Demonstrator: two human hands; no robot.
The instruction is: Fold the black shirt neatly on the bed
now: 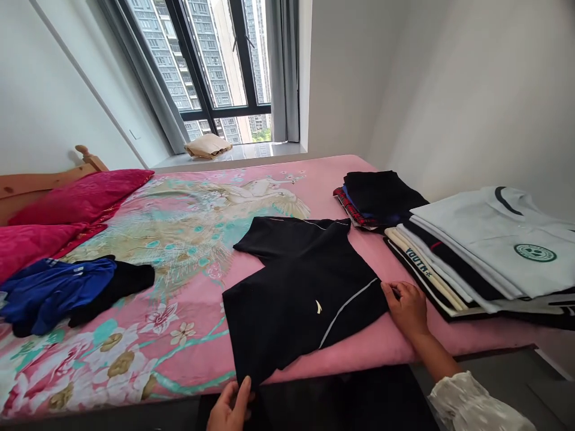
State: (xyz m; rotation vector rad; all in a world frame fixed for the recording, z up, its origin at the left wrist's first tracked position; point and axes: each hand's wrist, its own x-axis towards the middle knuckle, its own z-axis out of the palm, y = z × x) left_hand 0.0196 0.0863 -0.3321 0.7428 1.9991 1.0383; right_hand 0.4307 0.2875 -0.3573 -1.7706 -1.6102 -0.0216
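A black short-sleeved shirt (296,287) with a thin white stripe and a small pale logo lies partly folded on the pink flowered bedspread (179,251). My left hand (231,408) pinches the shirt's lower corner at the bed's front edge, fingers closed on the cloth. My right hand (406,305) grips the shirt's right edge, next to a stack of folded clothes (480,257).
A second small pile of dark folded clothes (375,197) sits farther back on the right. Crumpled blue and black garments (67,290) lie at the left, near magenta pillows (72,203). A wooden headboard, a window and a beige object on the sill stand beyond.
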